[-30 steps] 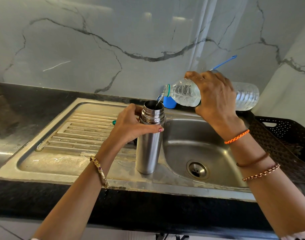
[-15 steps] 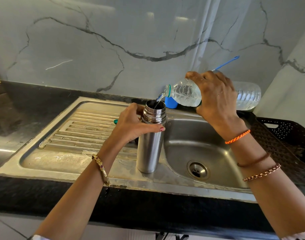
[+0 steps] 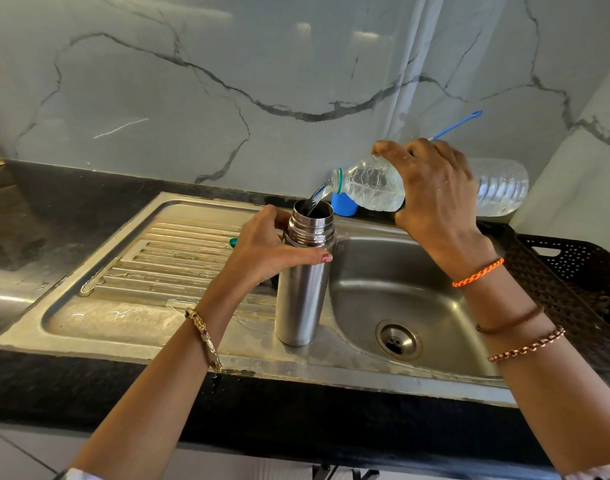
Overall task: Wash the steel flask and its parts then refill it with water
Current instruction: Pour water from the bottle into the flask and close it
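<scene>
The steel flask (image 3: 301, 292) stands upright and uncapped on the sink's drainboard (image 3: 165, 258), right beside the basin. My left hand (image 3: 265, 251) grips it just below the threaded neck. My right hand (image 3: 435, 188) holds a clear plastic water bottle (image 3: 372, 185) tipped on its side above the flask. A thin stream of water runs from the bottle's mouth into the flask's opening. A small teal part (image 3: 233, 241) peeks out on the drainboard behind my left hand; most of it is hidden.
The steel basin (image 3: 417, 292) with its drain (image 3: 397, 339) lies right of the flask. A blue cup (image 3: 344, 204) with a blue brush handle (image 3: 459, 123) stands behind at the wall. A dark perforated basket (image 3: 573, 282) sits at the far right. Black counter surrounds the sink.
Water keeps pouring from the bottle into the flask. Both hands, the flask and the bottle hold nearly the same pose.
</scene>
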